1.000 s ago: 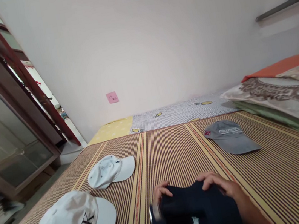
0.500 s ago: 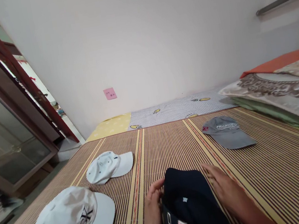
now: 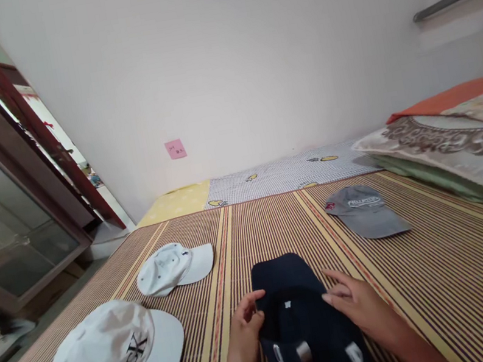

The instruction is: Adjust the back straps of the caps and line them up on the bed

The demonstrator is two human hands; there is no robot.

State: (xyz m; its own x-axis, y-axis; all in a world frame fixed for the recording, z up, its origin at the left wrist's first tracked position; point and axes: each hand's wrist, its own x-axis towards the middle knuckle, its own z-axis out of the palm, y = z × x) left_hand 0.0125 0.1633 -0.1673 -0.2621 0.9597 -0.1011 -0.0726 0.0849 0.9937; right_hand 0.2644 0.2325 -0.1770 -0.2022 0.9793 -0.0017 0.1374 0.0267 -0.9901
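Observation:
A navy baseball cap is at the front middle with its hollow underside facing up, its brim pointing away from me and its strap with a metal buckle near me. My left hand is at the cap's left edge, thumb and forefinger bent against it. At its right edge, my right hand has thumb and forefinger apart; the thumb tip meets the cap and the forefinger is just off it. The other right fingers are partly hidden. To the left are a white cap with black CK letters and a smaller white cap.
A grey cap lies at the right on the striped mat. Pillows are stacked at the far right. Behind the mat runs a checked cloth against a white wall with a pink note. The mat's left edge drops to the floor.
The navy cap has shifted slightly away from me and to the left, and its underside shows more widely. My right thumb has come in to its edge; the left fingers have bent more.

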